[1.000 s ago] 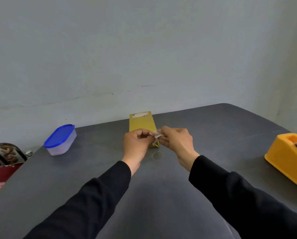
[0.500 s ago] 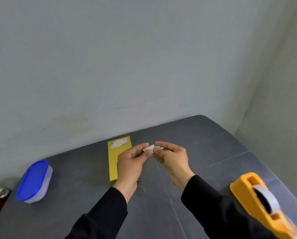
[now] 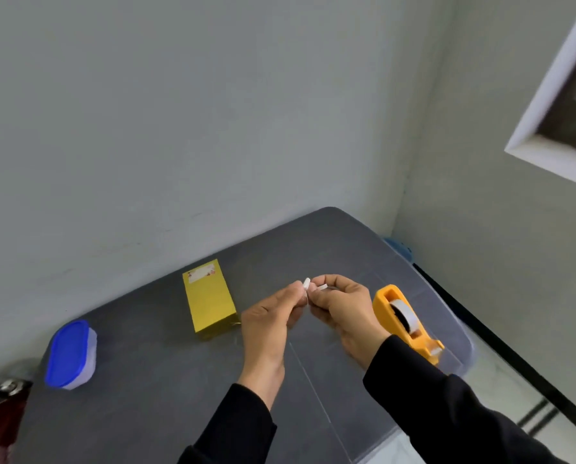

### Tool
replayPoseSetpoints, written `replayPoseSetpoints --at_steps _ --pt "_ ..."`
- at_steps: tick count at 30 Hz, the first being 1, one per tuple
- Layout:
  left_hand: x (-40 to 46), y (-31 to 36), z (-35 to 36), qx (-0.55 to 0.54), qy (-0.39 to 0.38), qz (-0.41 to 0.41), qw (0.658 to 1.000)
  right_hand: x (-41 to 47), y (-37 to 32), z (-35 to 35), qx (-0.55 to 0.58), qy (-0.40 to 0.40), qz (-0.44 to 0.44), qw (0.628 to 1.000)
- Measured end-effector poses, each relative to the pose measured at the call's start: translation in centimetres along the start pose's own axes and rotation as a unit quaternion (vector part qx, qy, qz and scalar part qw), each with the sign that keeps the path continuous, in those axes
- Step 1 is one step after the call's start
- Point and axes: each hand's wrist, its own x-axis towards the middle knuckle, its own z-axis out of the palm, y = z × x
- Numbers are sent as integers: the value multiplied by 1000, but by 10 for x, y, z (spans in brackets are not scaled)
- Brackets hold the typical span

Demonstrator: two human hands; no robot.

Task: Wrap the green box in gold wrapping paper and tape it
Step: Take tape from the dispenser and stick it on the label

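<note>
Head view: my left hand (image 3: 266, 324) and right hand (image 3: 341, 304) are both pinching a small tape piece (image 3: 308, 284) — the gold-wrapped box (image 3: 209, 298) is lying left on the worktop (image 3: 152, 380). I'm keeping it taut, unstuck — pressing flat over the seam seems best.

Dark grey table (image 3: 152, 396) with gold-wrapped box (image 3: 209, 301), blue-lidded tub (image 3: 69, 354), orange tape dispenser (image 3: 403, 316)

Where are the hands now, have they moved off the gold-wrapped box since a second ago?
Yes. Both hands, pinching a tape piece, have shifted right, away from the gold-wrapped box toward the orange tape dispenser.
</note>
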Motion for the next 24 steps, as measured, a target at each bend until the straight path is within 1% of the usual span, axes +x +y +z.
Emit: replayPoseSetpoints --at_steps 4,10,14,17,19,21,23,24 --pt "-22 -14 24 52 -55 25 997 -21 -15 -39 47 -11 3 999" --pt "-37 -47 102 174 -114 91 974 -22 -55 -135 121 -42 28 991" --pt "-37 -85 178 254 -125 136 949 5 -78 -220 86 -45 13 995" --pt "-45 -111 249 243 -133 100 956 28 -98 -286 45 -31 9 998" --pt "-51 -126 296 261 -128 93 952 37 -118 -329 41 -19 21 999" --pt "-53 -137 330 280 -123 102 947 44 -137 -363 20 -18 16 1000" --pt "-46 -151 367 307 -122 115 937 61 -160 -397 -29 -17 7 999" --pt "-43 -152 375 322 -118 129 930 65 -167 -402 -51 -17 2 999"
